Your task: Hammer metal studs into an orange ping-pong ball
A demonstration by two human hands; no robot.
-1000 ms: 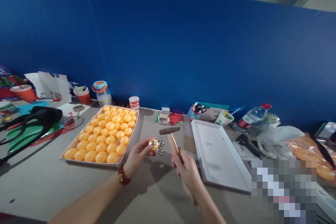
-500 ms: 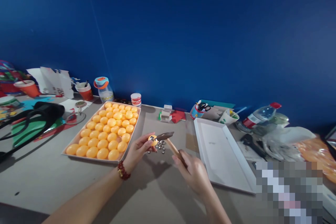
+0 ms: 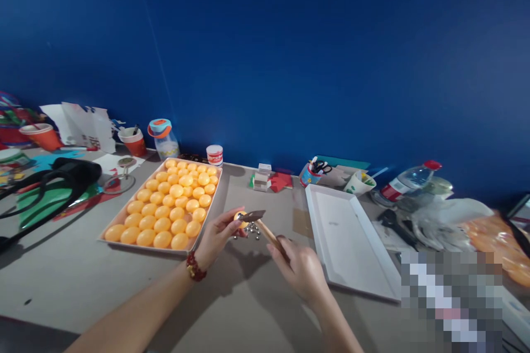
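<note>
Between the fingers of my left hand (image 3: 219,234) is an orange ping-pong ball (image 3: 241,219) with shiny metal showing on its face. My right hand (image 3: 301,266) is closed round the wooden handle of a small hammer (image 3: 269,237). The hammer's dark head lies against or just over the ball's right side; I cannot tell whether they touch. Several small steel balls (image 3: 253,230) lie on the table below and behind the ball. To the left, a shallow box (image 3: 194,162) holds rows of orange ping-pong balls (image 3: 162,224).
An open white tray (image 3: 351,242) lies on the right. Behind stand a pen cup (image 3: 310,175), small white boxes (image 3: 262,181) and a round tub (image 3: 214,155). A plastic bottle (image 3: 408,182) leans far right. Black straps (image 3: 77,176) and paper cups (image 3: 133,142) are on the left.
The hammer and my right hand have moved a little to the left, bringing the hammer head over more of the ball. My left hand stays almost in place.
</note>
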